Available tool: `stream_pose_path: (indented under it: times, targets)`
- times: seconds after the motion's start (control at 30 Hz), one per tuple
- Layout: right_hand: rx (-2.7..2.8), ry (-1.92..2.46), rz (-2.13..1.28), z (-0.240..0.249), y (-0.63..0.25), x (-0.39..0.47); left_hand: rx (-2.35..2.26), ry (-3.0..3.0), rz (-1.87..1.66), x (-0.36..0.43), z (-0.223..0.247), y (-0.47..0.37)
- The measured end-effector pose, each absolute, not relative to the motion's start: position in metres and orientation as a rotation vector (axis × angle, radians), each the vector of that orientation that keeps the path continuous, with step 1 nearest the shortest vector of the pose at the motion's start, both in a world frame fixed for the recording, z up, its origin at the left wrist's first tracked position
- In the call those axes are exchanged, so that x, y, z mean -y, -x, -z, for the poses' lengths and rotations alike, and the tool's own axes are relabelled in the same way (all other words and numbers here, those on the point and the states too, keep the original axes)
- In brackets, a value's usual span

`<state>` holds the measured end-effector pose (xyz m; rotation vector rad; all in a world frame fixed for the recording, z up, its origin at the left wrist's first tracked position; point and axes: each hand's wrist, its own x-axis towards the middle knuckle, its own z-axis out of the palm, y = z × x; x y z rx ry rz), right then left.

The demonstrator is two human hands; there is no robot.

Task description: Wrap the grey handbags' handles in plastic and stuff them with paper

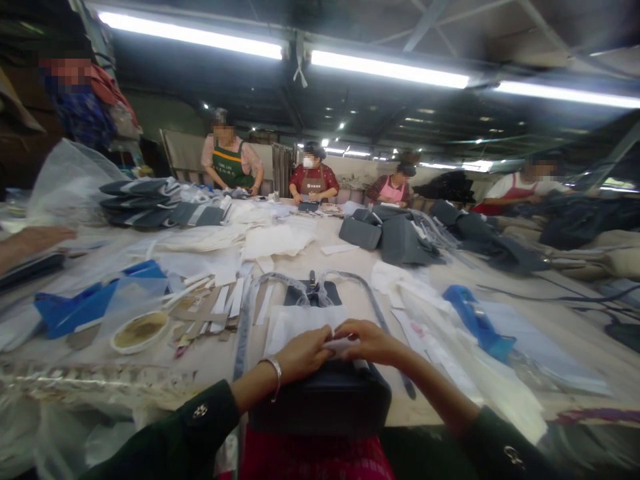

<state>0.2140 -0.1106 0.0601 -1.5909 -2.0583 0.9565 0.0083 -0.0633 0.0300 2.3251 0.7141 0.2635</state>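
Observation:
A dark handbag (320, 403) sits at the table's front edge, close to my body. Its straps (245, 320), wrapped in thin plastic, spread out on the tabletop behind it. White tissue paper (287, 323) lies over the middle of the bag. My left hand (307, 350), with a silver bracelet at the wrist, has its fingers closed on the paper's near edge. From the other side my right hand (367, 339) curls its fingers round a folded part of the same paper. The two hands almost touch at the fingertips. What lies under the paper is hidden.
To the left are a blue tape dispenser (83, 307), a round tub (140, 332) and loose paper strips (215, 310). Another blue dispenser (477, 323) stands right. Dark bag pieces (385, 233) are piled farther back. Several co-workers stand around the far side; another person's hand (37, 243) reaches in left.

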Motion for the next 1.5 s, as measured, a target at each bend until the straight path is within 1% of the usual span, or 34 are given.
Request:
stream_pose_path:
  times: [0.1,0.17,0.3,0.37,0.47,0.7,0.8,0.87,0.97,1.07,1.33,1.5]
  targets:
    - [1.717,1.748,-0.902,-0.056,-0.226,0.123,-0.737,-2.328,-0.255,0.063,-0.029,-0.009]
    - [1.614,1.935,-0.862,-0.051,-0.226,0.132,-0.751,-2.296,-0.253,0.06,-0.03,-0.01]
    - [1.727,2.222,-0.717,-0.039,-0.208,0.147,-0.743,-2.204,-0.245,0.052,-0.032,-0.011]
    - [1.797,2.291,-0.583,-0.035,-0.197,0.15,-0.739,-2.159,-0.246,0.049,-0.031,-0.01]
    - [1.737,2.317,-0.554,-0.028,-0.19,0.15,-0.745,-2.098,-0.256,0.047,-0.03,-0.007]
    - [1.108,1.978,-0.728,0.001,-0.212,0.154,-0.718,-2.019,-0.297,0.057,-0.032,-0.004]
    - [0.966,1.854,-0.819,0.007,-0.215,0.159,-0.701,-2.012,-0.286,0.06,-0.028,-0.007]
    - [0.888,1.745,-0.944,0.007,-0.214,0.162,-0.688,-2.024,-0.278,0.059,-0.026,-0.009]
    - [0.775,1.463,-1.099,0.004,-0.211,0.171,-0.701,-2.07,-0.259,0.057,-0.024,-0.012]
    - [0.862,1.319,-1.041,0.003,-0.21,0.187,-0.742,-2.139,-0.22,0.056,-0.024,-0.018]
    - [1.586,1.245,-0.803,0.007,-0.215,0.21,-0.876,-2.43,-0.171,0.094,-0.018,-0.039]
    - [1.71,1.316,-0.57,0.017,-0.218,0.203,-0.789,-2.554,-0.12,0.109,-0.014,-0.036]
